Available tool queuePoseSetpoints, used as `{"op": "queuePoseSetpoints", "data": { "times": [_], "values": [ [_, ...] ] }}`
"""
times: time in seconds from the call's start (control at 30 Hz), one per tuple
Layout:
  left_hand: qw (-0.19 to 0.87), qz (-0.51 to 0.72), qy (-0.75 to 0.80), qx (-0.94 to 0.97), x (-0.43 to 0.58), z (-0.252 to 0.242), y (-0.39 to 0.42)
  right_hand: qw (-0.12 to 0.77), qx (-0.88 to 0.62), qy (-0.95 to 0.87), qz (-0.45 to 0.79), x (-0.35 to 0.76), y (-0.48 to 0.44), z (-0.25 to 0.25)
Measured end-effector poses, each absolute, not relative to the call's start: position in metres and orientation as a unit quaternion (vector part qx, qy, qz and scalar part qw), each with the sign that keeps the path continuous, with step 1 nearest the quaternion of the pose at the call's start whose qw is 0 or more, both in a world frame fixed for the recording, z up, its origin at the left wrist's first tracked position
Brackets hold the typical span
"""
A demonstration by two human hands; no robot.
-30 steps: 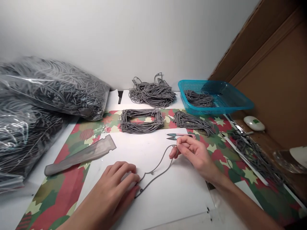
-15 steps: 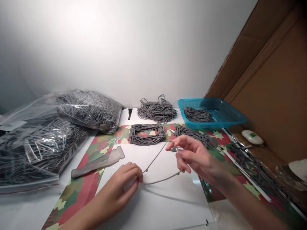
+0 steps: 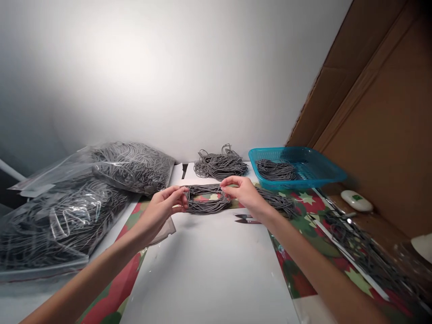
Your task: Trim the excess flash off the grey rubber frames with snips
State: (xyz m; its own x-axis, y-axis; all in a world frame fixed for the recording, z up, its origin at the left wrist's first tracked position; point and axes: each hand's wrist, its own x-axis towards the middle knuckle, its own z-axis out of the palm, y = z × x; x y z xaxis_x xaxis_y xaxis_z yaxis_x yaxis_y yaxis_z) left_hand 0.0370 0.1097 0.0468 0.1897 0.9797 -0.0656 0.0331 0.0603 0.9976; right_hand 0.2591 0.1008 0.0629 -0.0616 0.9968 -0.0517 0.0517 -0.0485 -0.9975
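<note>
A white wall [image 3: 168, 81] rises behind the work surface, with a brown cardboard panel [image 3: 371, 112] at right; a white sheet [image 3: 209, 274] lies over red-and-green star-patterned paper [image 3: 303, 256].

Left hand [image 3: 165, 207]: grasping, fingers closed on the left end of a rectangular bundle of grey cord [image 3: 206, 208]; right hand [image 3: 243, 193]: grasping, fingers closed on the right end of the same bundle; the hands are well apart, with the bundle between them; the bundle sits at the far edge of the white sheet, its open centre showing the patterned paper; whether it is clear of the surface, I cannot tell.

Relative to the bundle: steel thread snips with dark blades [image 3: 243, 219] lie just in front and to the right; a second bundle of grey cord [image 3: 278, 202] lies to the right, beneath the right wrist; a loose heap of grey cord [image 3: 220, 165] lies directly behind; a turquoise plastic basket [image 3: 324, 173] holding a grey cord bunch [image 3: 276, 170] stands behind and to the right; two clear plastic bags packed with grey cord [image 3: 67, 220] lie to the left; a white oval object [image 3: 356, 200] rests on a brown ledge [image 3: 381, 211] far to the right.
</note>
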Motion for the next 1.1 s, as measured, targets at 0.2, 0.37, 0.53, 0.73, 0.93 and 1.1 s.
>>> {"op": "queuePoseSetpoints", "data": {
  "times": [0.2,0.37,0.53,0.73,0.93,1.1],
  "values": [
    [0.521,0.432,0.511,0.529,0.035,0.051,0.117,0.434,-0.513,-0.544,0.504,0.267,0.096,0.068],
    [0.483,0.438,0.543,0.53,0.037,0.047,0.124,0.403,-0.537,-0.567,0.478,0.271,0.104,0.058],
    [0.458,0.429,0.55,0.551,0.043,0.042,0.129,0.329,-0.582,-0.595,0.447,0.268,0.112,0.049],
    [0.419,0.421,0.543,0.593,0.048,0.044,0.132,0.245,-0.595,-0.633,0.43,0.264,0.113,0.043],
    [0.391,0.416,0.525,0.631,0.051,0.045,0.134,0.18,-0.58,-0.649,0.459,0.261,0.111,0.035],
    [0.362,0.412,0.534,0.644,0.05,0.042,0.14,0.193,-0.578,-0.637,0.472,0.262,0.11,0.035]
  ]
}}
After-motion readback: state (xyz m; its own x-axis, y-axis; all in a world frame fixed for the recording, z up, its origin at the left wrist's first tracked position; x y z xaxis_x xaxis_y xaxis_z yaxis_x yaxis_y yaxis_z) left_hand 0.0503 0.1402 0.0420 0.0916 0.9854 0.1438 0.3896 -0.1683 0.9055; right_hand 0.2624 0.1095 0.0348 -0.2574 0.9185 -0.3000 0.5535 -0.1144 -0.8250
